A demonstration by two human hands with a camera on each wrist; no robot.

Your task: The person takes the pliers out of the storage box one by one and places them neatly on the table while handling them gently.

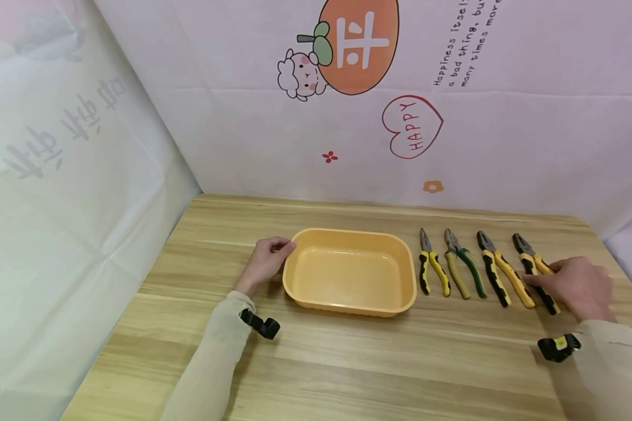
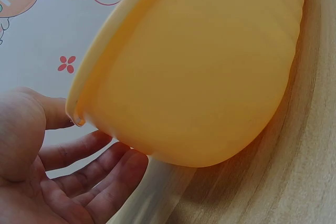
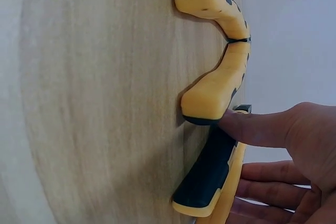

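Note:
My left hand (image 1: 265,260) holds the left end of a yellow-orange plastic basin (image 1: 347,278). Its thumb is at the rim and its fingers touch the outer wall, as the left wrist view shows of the basin (image 2: 194,72). On the right, my right hand (image 1: 579,286) grips the rightmost pliers, black-and-yellow combination pliers (image 1: 528,251), by the handles. In the right wrist view the thumb lies against the black handle (image 3: 207,169) and the fingers are along the yellow one. These pliers lie with the jaws pointing toward the back.
Three more pliers lie in a row between basin and right hand: yellow-and-black long-nose pliers (image 1: 425,257), green-handled pliers (image 1: 455,257) and yellow-and-black pliers (image 1: 497,263). A printed white cloth (image 1: 253,140) hangs behind the wooden table (image 1: 358,362).

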